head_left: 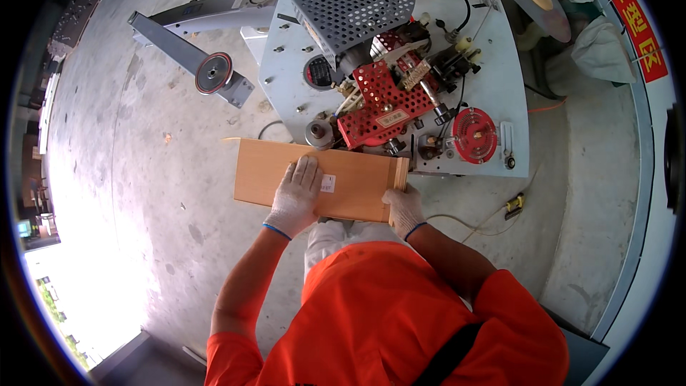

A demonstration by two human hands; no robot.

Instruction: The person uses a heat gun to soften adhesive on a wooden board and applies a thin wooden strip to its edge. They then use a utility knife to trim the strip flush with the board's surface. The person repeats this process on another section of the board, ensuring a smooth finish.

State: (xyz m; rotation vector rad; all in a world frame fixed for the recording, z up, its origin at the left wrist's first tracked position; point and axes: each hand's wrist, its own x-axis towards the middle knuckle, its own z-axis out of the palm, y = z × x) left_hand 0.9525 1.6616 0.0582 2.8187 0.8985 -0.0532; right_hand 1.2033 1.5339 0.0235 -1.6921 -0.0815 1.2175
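A light-brown wooden panel (pixel 350 184) lies level in front of my body, its far edge against the front of an edge-banding machine (pixel 286 93). My left hand (pixel 296 193), in a white knit glove, rests flat on top of the panel with its fingers stretched out, beside a small white label (pixel 327 184). At the panel's right end my right hand (pixel 404 209), gloved too, is closed round the edge; its fingers underneath are hidden. A metal roller (pixel 319 133) stands at the panel's far edge. From the far left corner a thin strip (pixel 230 138) sticks out.
Red perforated guards (pixel 389 104) and a grey perforated cover (pixel 354 7) top the machine. A red dial (pixel 474 135) sits at its right. To the left reaches a grey support arm (pixel 171 46) with a wheel. A cable (pixel 468 227) lies on the floor.
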